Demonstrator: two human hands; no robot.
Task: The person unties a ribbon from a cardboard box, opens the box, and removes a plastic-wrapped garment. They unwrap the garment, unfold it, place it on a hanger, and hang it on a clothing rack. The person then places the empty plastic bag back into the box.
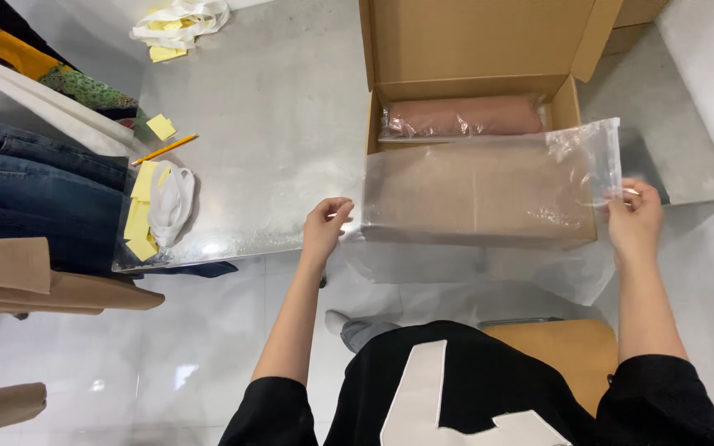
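I hold a clear plastic bag (489, 186) stretched flat in front of an open cardboard box (473, 49). My left hand (326, 225) grips the bag's left edge. My right hand (634, 213) pinches its right end, near the open mouth of the bag. Inside the box lies a pinkish-brown roll wrapped in clear plastic (464, 117). The box front shows through the bag. More clear plastic hangs below the table edge between my arms.
A shiny metal table (274, 124) carries the box. A pencil (165, 149), yellow paper slips (140, 211) and white straps (172, 202) lie at its left edge; more are at the far corner (179, 23). Folded jeans (26, 190) and tan garments (18, 277) are stacked left.
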